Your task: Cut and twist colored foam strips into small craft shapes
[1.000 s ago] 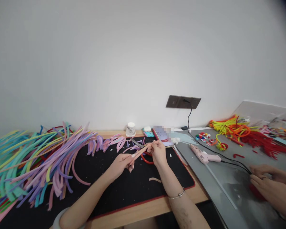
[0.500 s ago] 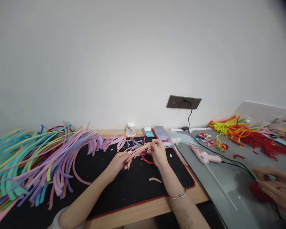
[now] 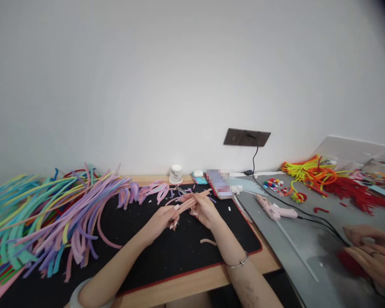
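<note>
Peach pipe cleaners, bunched side by side, run slantwise between my two hands above the black mat. My left hand pinches their lower left end. Further up the bunch, my right hand is closed around it, and the tips stick out past its fingers. Just behind the hands lie scissors, partly hidden, among purple offcuts. A short peach piece rests on the mat below my right hand. Looped pink and purple pipe cleaners lie at the mat's back edge.
A large heap of pastel pipe cleaners covers the left side. Behind the mat stand a white cup and a phone. To the right, a pink glue gun with its cable lies on a grey board, near another person's hands.
My right hand has slid down and left along the peach bunch, closer to my left hand, and its fingers have folded around it. My left hand stays nearly in place.
</note>
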Motion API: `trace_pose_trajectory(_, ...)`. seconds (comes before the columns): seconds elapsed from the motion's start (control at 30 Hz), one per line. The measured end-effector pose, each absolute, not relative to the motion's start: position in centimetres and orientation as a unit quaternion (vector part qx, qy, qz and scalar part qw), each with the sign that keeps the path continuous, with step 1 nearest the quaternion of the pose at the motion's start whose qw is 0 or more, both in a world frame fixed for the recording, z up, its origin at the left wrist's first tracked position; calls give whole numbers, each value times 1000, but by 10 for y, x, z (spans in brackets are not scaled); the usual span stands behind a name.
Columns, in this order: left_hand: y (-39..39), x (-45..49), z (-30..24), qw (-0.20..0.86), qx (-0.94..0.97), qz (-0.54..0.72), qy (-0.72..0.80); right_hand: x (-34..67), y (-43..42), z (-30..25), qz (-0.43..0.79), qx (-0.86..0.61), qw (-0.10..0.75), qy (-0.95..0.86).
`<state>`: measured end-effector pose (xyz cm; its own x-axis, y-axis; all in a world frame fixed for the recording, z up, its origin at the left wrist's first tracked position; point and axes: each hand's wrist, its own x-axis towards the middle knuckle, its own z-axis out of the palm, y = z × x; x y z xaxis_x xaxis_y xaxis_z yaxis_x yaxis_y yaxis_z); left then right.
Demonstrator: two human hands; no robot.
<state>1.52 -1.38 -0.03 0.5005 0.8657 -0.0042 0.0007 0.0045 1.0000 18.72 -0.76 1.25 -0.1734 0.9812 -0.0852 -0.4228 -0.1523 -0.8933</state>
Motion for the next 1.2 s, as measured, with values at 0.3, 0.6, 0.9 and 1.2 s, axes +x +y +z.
trace_pose_trajectory(0.3,-18,15,0,642,618,308,334,191,-3,-1,431,-517,505,-540)
trace_pose_trajectory(0.6,-22,15,9,689,562,344,304,196,-1,-1,399,-521,518,-548)
trace_pose_trajectory(0.9,-19,9,10,674,524,439,280,180,-11,10,663,-411,499,-377)
trace_pose_trajectory(1.2,-26,4,41,479,684,477,274,160,-18,20,876,-282,276,-277)
